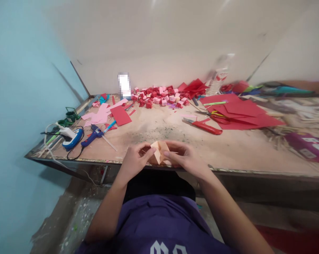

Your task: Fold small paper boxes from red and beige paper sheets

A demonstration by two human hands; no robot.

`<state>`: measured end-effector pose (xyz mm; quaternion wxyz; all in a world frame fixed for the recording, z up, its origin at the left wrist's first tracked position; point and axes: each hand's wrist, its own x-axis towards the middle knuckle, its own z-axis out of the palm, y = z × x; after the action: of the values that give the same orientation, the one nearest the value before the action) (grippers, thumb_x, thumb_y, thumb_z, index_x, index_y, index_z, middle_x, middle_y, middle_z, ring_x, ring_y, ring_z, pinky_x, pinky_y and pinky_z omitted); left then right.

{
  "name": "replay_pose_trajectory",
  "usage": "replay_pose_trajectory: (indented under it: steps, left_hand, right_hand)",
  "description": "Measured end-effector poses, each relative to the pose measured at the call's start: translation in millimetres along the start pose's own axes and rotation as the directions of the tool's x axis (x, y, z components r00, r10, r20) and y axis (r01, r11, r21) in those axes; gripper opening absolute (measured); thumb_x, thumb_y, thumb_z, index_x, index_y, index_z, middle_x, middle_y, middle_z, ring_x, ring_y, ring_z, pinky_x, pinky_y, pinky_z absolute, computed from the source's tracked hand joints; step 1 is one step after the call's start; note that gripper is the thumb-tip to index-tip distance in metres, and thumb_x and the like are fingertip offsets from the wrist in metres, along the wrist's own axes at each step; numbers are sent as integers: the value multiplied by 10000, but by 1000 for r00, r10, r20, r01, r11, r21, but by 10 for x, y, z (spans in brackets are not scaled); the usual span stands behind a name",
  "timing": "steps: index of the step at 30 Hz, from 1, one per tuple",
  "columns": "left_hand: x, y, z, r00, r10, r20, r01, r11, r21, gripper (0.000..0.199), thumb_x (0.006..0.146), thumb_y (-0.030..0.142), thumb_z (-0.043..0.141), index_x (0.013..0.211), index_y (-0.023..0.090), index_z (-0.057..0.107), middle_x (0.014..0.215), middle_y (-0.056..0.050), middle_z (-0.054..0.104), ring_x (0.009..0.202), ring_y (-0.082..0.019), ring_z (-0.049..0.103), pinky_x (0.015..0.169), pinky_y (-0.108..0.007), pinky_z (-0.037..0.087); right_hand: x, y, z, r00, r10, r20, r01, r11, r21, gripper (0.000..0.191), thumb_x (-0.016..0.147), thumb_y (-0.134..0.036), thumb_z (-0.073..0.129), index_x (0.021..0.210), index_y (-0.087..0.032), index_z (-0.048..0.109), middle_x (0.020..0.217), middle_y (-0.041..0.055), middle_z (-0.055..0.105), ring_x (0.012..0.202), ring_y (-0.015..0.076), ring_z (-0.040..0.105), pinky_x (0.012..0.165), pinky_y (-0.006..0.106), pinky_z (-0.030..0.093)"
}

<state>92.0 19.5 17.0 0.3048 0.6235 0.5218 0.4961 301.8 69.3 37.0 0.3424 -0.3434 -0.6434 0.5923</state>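
Note:
A small piece of folded pale-orange paper (159,151) is held between both hands just above the table's front edge. My left hand (135,158) pinches its left side, the thumb lying on the near face. On the other side, my right hand (185,158) grips it with the thumb pressed near the centre crease. The paper has sharp folds and a point facing down toward me. Fingers behind the paper are partly hidden. Beyond the hands, dark green specks are scattered over the tabletop (148,125).
Many small red and pink paper cubes (159,96) are heaped at the back. Left are pink paper strips (101,113), a red sheet (121,115), a glue gun (93,135) and a power strip (72,138). Right lie a red-handled cutter (204,127), scissors (214,114), red sheets (244,109) and a bottle (219,76).

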Motion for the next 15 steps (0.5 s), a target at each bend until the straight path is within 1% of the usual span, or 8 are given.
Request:
replay_pose_trajectory:
  steps: [2, 4, 6, 8, 12, 15]
  left_hand:
    - [1, 3, 2, 1000, -20, 2, 20, 1000, -17, 211, 965, 376, 678, 955, 176, 743, 861, -28, 777, 746, -172, 709, 723, -276, 535]
    - [5, 18, 5, 998, -24, 52, 25, 1000, -13, 193, 953, 357, 686, 934, 172, 738, 858, -37, 775, 760, -182, 711, 744, -289, 543]
    - [10, 36, 9, 994, -22, 105, 22, 1000, 2, 183, 941, 340, 691, 887, 171, 734, 847, -43, 773, 782, -192, 712, 766, -300, 550]
    - [11, 48, 10, 991, -29, 133, 31, 999, -14, 180, 944, 329, 675, 884, 170, 736, 843, -42, 772, 770, -188, 708, 752, -295, 552]
    - [4, 52, -6, 992, -64, 112, 73, 994, -84, 189, 948, 337, 664, 912, 170, 745, 800, -22, 760, 687, -165, 690, 676, -264, 541]
    - [0, 44, -22, 992, -81, 96, 91, 990, -108, 194, 935, 352, 688, 889, 173, 746, 809, -27, 772, 713, -173, 710, 683, -258, 548]
  right_hand:
    - [-5, -6, -5, 1000, 6, 9, -6, 1000, -4, 409, 901, -427, 789, 1245, -206, 783, 1073, 96, 815, 787, 187, 725, 567, 244, 506]
    - [-9, -12, -5, 1000, 8, 17, -8, 1000, -12, 398, 926, -422, 759, 1257, -201, 776, 1035, 90, 813, 739, 171, 701, 520, 227, 468]
    - [-11, -15, 0, 1000, -4, 8, 4, 1000, -19, 390, 921, -403, 755, 1249, -193, 776, 1014, 87, 809, 743, 172, 695, 518, 223, 465]
    - [-14, -17, 5, 1000, -7, -4, 7, 1000, -22, 379, 911, -389, 756, 1230, -185, 781, 983, 81, 804, 745, 175, 688, 525, 224, 465]
    - [-25, -11, 7, 998, 50, -36, -52, 998, -38, 323, 885, -413, 760, 1087, -166, 812, 835, 51, 767, 624, 147, 607, 501, 232, 433]
    - [-28, -1, 3, 995, 85, -57, -88, 995, -42, 317, 851, -452, 783, 969, -160, 814, 796, 52, 748, 626, 159, 606, 523, 253, 444]
